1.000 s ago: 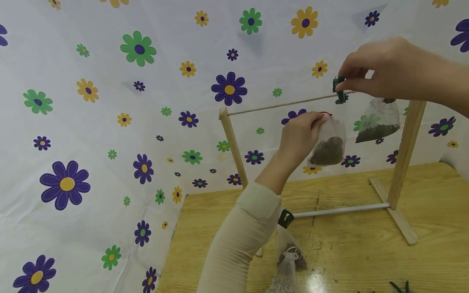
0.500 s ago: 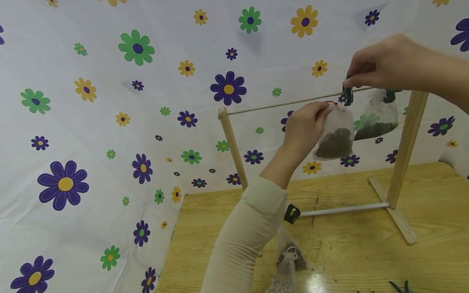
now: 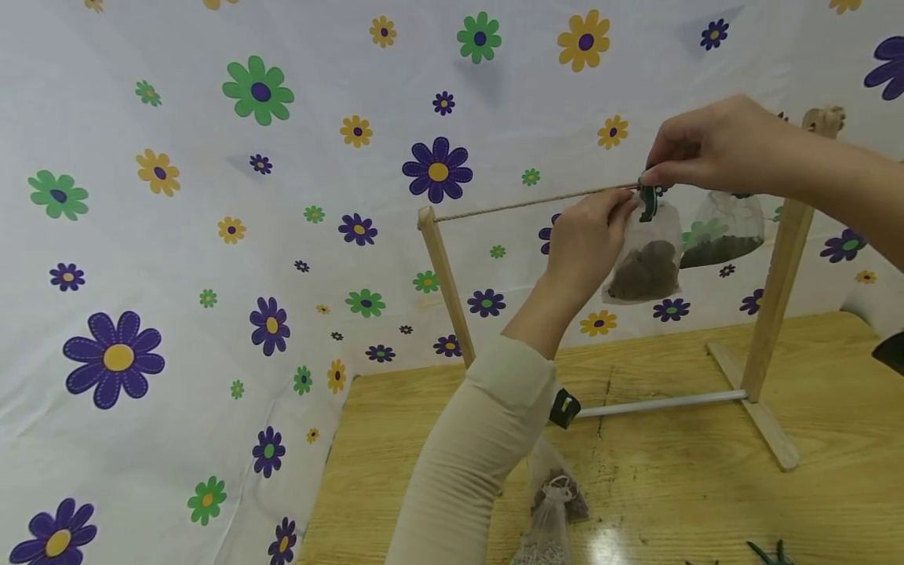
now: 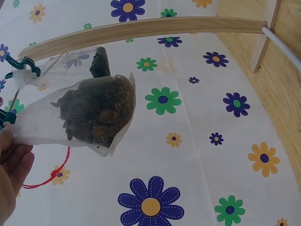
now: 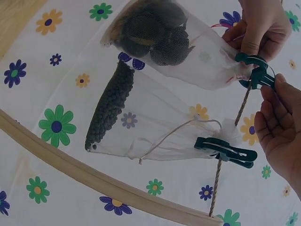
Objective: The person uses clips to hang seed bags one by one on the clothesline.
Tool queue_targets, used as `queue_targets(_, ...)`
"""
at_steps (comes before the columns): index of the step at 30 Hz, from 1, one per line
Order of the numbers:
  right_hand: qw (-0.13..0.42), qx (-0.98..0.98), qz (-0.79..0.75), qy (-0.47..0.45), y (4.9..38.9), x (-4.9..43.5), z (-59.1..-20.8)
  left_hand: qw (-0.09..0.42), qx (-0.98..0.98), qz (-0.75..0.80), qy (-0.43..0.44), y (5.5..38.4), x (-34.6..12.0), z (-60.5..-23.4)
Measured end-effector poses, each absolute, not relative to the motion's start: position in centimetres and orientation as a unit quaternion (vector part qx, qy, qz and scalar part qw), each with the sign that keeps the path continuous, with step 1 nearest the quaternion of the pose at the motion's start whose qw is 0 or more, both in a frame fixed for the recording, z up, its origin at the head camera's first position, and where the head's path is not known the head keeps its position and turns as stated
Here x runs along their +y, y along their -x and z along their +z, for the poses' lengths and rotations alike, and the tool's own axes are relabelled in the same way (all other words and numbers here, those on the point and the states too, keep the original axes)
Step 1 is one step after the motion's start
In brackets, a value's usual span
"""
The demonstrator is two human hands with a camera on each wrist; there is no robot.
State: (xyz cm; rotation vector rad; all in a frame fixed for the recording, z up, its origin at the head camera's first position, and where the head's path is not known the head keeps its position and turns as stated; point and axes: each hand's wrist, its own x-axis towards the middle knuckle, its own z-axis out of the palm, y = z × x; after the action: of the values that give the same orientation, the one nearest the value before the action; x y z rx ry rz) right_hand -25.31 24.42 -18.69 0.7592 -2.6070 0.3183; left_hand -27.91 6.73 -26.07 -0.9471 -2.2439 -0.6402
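My left hand [image 3: 582, 243] pinches the gathered top of a white mesh drawstring bag [image 3: 644, 275] with dark, flat, rounded pieces inside. A red cord [image 4: 55, 173] trails from it in the left wrist view. With thumb and fingers, my right hand [image 3: 727, 149] holds the handles of a dark green clothes clip [image 5: 257, 73]. Its jaws are at the bag's top, against the thin rope [image 3: 530, 204]. Beside it, a second mesh bag [image 5: 122, 108] with dark granules hangs from the rope by another green clip [image 5: 225, 150].
The rope runs between two wooden posts [image 3: 452, 290], joined low down by a white rod [image 3: 664, 402]. Two filled mesh bags, the nearer one pale [image 3: 547, 534], lie on the wooden table [image 3: 678, 486]. Green clips [image 3: 771, 553] lie at its front edge. A flowered cloth [image 3: 367, 63] hangs behind.
Both hands have come together at the rope. My left hand has raised the bag to it, and my right hand has brought the clip down onto the bag's top.
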Motion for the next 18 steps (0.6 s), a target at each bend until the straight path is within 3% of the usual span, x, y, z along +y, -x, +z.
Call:
queue_targets(7, 0.098, -0.959, 0.129, -0.230, 25.3, 24.9, -18.3, 0.311, -0.848, -0.235, 0.360, 27.8, 6.6, -26.2)
queue_targets(18, 0.098, -0.962, 0.119, -0.226, 24.3, 24.7, -18.5, 0.307, -0.853, -0.212, 0.364, 27.8, 6.2, -27.1)
